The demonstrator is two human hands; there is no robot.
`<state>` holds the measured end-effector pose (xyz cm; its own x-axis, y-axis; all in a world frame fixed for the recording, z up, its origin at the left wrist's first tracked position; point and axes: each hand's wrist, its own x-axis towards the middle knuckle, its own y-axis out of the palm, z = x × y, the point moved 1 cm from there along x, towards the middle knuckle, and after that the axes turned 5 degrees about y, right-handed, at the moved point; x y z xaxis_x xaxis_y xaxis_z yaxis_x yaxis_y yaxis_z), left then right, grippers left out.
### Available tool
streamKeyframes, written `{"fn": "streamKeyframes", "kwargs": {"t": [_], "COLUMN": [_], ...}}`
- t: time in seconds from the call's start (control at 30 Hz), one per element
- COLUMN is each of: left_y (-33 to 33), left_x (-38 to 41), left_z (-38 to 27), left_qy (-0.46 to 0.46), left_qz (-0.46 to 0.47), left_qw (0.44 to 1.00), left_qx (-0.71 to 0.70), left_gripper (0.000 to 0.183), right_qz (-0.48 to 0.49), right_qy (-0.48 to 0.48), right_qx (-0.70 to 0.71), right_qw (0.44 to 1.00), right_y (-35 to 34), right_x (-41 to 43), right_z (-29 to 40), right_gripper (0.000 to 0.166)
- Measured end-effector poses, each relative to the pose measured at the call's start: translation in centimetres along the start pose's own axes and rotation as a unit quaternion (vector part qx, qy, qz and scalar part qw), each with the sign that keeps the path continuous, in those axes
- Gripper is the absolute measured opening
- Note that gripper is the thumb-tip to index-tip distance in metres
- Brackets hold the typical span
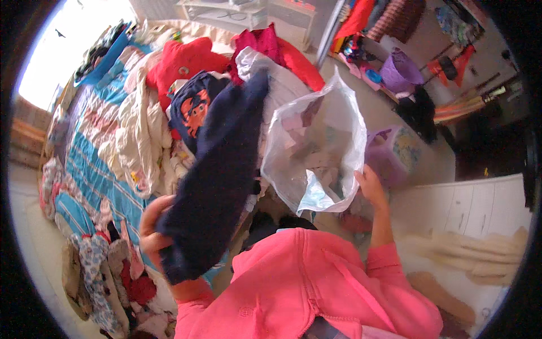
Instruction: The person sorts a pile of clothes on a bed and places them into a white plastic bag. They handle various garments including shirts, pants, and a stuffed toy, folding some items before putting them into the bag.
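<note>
My left hand (157, 231) grips a dark navy cloth garment (216, 169), which stretches up and away over the clothes on the bed. At the right, my right hand (370, 184) pinches the rim of a translucent white plastic bag (275, 144). The bag's mouth gapes upward, and some cloth or paper shows inside. Beyond the navy garment lie a dark garment with an orange octopus-like print (197, 110), a red garment (186, 63) and a cream cloth (139, 127).
A blue tub of clothes (103, 61) stands at the bed's far left. More clothes (97, 275) hang or lie at the lower left. Purple baskets (400, 72) stand at the right, near an open wardrobe. White drawers or cabinets (470, 207) are at the far right.
</note>
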<state>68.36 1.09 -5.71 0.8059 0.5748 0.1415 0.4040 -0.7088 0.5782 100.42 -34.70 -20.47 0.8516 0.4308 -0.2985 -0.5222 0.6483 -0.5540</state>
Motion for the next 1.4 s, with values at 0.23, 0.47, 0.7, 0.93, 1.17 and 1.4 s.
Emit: {"fn": "streamKeyframes", "kwargs": {"t": [0.23, 0.47, 0.7, 0.93, 1.17, 1.4], "left_y": [8.8, -2.3, -21.3, -27.5, -21.4, -15.1], "left_x": [7.3, 12.9, 25.9, 35.9, 33.4, 21.6], "left_z": [14.8, 26.2, 20.4, 18.3, 14.5, 15.1], "left_qy": [-0.212, -0.033, 0.035, 0.05, -0.02, 0.208], "left_qz": [0.157, 0.045, -0.231, -0.071, 0.008, 0.129], "left_qw": [0.961, 0.94, 0.692, 0.67, 0.55, 0.604], "left_qx": [0.08, 0.336, 0.683, 0.737, 0.835, 0.758], "left_gripper": [0.059, 0.037, 0.043, 0.049, 0.04, 0.015], "right_qz": [-0.045, -0.074, -0.085, -0.067, -0.053, -0.026], "right_qy": [0.085, 0.002, 0.029, 0.087, 0.065, 0.056], "right_qx": [0.115, 0.025, -0.082, -0.086, -0.078, -0.094], "right_qw": [0.989, 0.997, 0.993, 0.99, 0.993, 0.994], "right_y": [0.2, -1.2, -1.1, 0.2, 1.8, 2.4], "right_x": [-1.6, -2.9, -2.9, -2.1, -1.3, -0.6], "right_z": [-1.0, -0.3, -3.5, -1.2, -0.5, 0.6], "right_gripper": [0.024, 0.02, 0.019, 0.022, 0.024, 0.023]}}
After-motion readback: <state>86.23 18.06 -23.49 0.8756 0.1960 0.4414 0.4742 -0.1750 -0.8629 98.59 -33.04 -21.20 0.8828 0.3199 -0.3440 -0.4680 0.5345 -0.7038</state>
